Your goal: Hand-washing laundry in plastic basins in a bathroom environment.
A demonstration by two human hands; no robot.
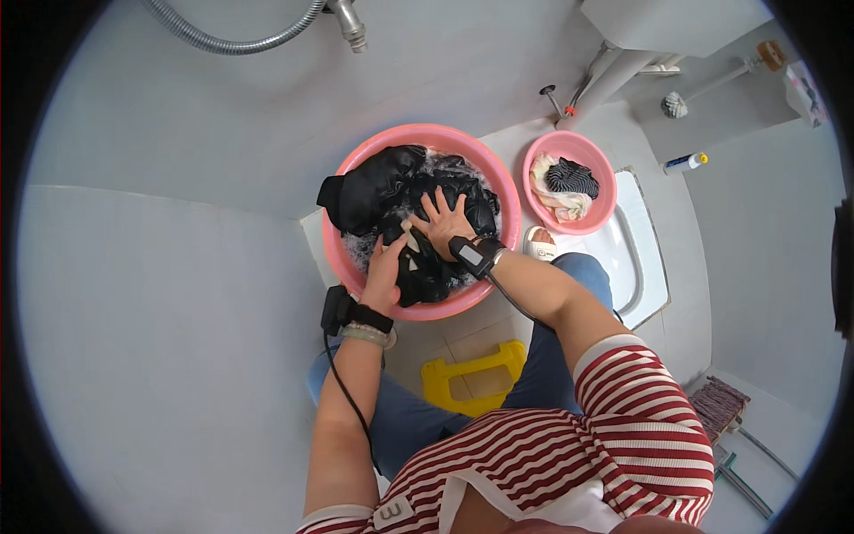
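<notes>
A large pink basin (509, 191) holds black wet clothes (378, 182) in sudsy water. Spread fingers of my right hand (445, 227) press flat on the dark fabric near the basin's middle. At the near left side, my left hand (383, 274) reaches over the rim, its fingers closed on a black garment. A small cream-coloured piece of cloth (410, 238) shows beside its fingertips, between the two hands; what it belongs to is hidden.
Right of the basin, a smaller pink basin (608, 169) with light and striped clothes rests by a white squat toilet (654, 267). A yellow stool (436, 383) sits between my legs. A bottle (685, 164), mop (714, 408) and tap (351, 27) are around.
</notes>
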